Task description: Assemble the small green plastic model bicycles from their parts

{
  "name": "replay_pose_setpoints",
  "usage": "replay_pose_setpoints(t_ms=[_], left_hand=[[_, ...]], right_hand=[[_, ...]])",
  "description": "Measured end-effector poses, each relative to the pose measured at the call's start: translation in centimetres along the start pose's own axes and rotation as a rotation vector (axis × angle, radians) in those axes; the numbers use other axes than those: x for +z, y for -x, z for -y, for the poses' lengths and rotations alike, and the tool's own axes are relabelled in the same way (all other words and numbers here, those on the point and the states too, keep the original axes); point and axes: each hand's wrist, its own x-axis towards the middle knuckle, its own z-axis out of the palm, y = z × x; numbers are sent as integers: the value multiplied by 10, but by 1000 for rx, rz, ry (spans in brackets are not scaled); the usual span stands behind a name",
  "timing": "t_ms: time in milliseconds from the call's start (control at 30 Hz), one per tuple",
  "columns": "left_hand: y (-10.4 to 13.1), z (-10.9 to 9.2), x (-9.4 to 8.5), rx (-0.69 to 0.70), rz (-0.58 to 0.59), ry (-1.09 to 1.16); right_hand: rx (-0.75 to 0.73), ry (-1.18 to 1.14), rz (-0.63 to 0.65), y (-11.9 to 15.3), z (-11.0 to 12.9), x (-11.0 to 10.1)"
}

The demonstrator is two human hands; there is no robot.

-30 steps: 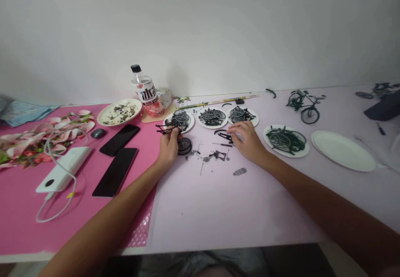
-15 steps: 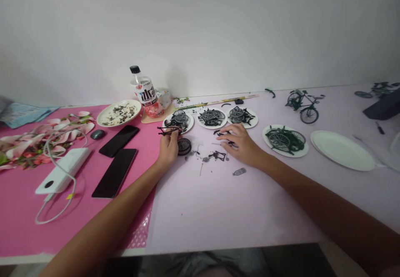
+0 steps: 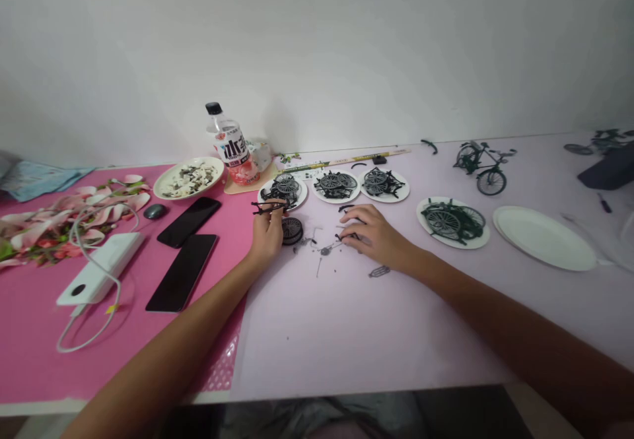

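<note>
My left hand [image 3: 268, 231] is closed on a thin black frame part [image 3: 269, 208], just left of a stack of black toy wheels [image 3: 292, 230]. Over the small dark parts on the pale mat, my right hand [image 3: 369, 234] has its fingers bent and closed around a small black part [image 3: 345, 236]; the fingers partly hide it. Tiny grey pieces [image 3: 325, 251] lie between the hands. A grey slatted piece [image 3: 379, 272] rests below my right hand. Behind the hands stand plates of black wheels and frames [image 3: 335, 187].
At the right are a plate of green parts [image 3: 452, 222], a white plate [image 3: 543, 237] and an assembled toy bicycle [image 3: 484, 166]. On the left lie two phones [image 3: 182, 272], a power bank [image 3: 100, 269], artificial flowers [image 3: 74, 221], a bowl [image 3: 189, 178] and a bottle [image 3: 232, 145].
My right hand has moved slightly down and left, onto the small black part that lay on the mat. My left hand still holds its frame part in nearly the same place.
</note>
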Motion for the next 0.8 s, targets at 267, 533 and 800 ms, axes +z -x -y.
replay_pose_setpoints(t_ms=[267,533,800], left_hand=[[1,-4,1,2,15,21],[2,-7,1,-18,8,26],[1,-6,1,-29,0,-14]], right_hand=[[90,25,-21,-3,-12,-20],[478,77,103,5,-35,-55],[526,-22,332,11,-37,-61]])
